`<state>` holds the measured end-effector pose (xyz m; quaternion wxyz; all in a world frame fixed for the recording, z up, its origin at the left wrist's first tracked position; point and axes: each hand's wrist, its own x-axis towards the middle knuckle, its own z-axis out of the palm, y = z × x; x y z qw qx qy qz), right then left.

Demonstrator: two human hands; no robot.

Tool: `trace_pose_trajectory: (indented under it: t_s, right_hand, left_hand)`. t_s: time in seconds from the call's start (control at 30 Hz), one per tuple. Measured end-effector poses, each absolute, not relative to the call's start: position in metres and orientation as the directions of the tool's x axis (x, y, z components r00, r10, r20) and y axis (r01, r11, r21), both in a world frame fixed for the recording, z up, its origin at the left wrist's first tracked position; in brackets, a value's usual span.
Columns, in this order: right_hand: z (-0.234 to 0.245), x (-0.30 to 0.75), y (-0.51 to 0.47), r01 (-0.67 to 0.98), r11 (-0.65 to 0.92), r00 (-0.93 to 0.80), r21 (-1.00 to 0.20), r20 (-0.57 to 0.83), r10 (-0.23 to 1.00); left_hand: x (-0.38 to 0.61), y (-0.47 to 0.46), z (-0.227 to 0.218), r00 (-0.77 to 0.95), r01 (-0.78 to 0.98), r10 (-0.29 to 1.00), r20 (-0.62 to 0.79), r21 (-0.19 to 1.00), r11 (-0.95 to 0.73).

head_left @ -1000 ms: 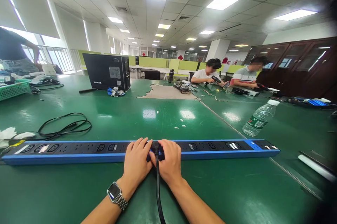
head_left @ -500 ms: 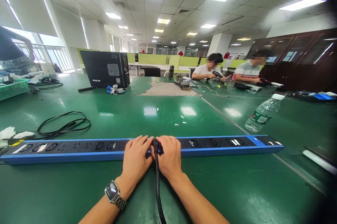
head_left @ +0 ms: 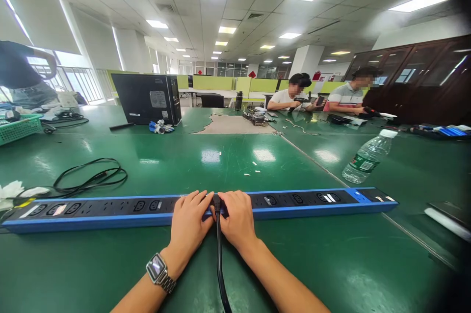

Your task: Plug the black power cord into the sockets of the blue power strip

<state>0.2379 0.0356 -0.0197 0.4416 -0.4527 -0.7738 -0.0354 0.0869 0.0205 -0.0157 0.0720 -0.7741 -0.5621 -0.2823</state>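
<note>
A long blue-edged black power strip lies across the green table, its sockets facing up. At its middle stands a black power plug, between my two hands; its thick black cord runs down toward me. My left hand, with a watch on the wrist, is curled over the strip just left of the plug, thumb on the near side. My right hand closes on the plug from the right, fingers bent over the strip. The fingertips are partly hidden, as is the plug's lower end.
A tilted-looking water bottle stands at right. Behind the strip lies a coiled black cable. Farther back are a black computer case, blue-white gloves and a green basket. Two people sit across; another stands at left.
My hands, the plug and the strip stay nearly as they were. The standing person at left has shifted, and a seated person across has moved the hands and the things in them.
</note>
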Motion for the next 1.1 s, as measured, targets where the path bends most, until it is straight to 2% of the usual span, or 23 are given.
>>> trace_pose_trajectory:
  t_s: [0.33, 0.63, 0.73, 0.87, 0.93, 1.0, 1.1]
  right_hand:
    - [-0.020, 0.218, 0.035, 0.814, 0.360, 0.067, -0.456, 0.689, 0.722]
    - [-0.021, 0.214, 0.033, 0.703, 0.357, 0.171, -0.615, 0.634, 0.754]
    - [-0.019, 0.214, 0.036, 0.571, 0.362, 0.244, -0.736, 0.574, 0.782]
    - [-0.012, 0.205, 0.037, 0.250, 0.307, 0.446, -0.918, 0.391, 0.805]
    - [-0.005, 0.196, 0.033, 0.091, 0.317, 0.462, -0.944, 0.322, 0.827]
    - [0.001, 0.192, 0.029, -0.016, 0.353, 0.412, -0.936, 0.315, 0.855]
    - [0.007, 0.210, 0.028, -0.010, 0.335, 0.424, -0.942, 0.299, 0.855]
  left_hand:
    - [0.089, 0.019, -0.018, 0.189, 0.919, 0.825, 0.533, 0.202, -0.340]
    - [0.091, 0.020, -0.019, 0.170, 0.919, 0.818, 0.550, 0.212, -0.333]
    - [0.091, 0.020, -0.019, 0.162, 0.916, 0.823, 0.545, 0.227, -0.331]
    - [0.090, 0.019, -0.017, 0.161, 0.913, 0.835, 0.527, 0.241, -0.328]
    - [0.090, 0.018, -0.016, 0.160, 0.914, 0.840, 0.519, 0.243, -0.325]
    - [0.090, 0.018, -0.015, 0.156, 0.915, 0.842, 0.517, 0.245, -0.320]
    - [0.089, 0.018, -0.014, 0.166, 0.911, 0.837, 0.521, 0.244, -0.332]
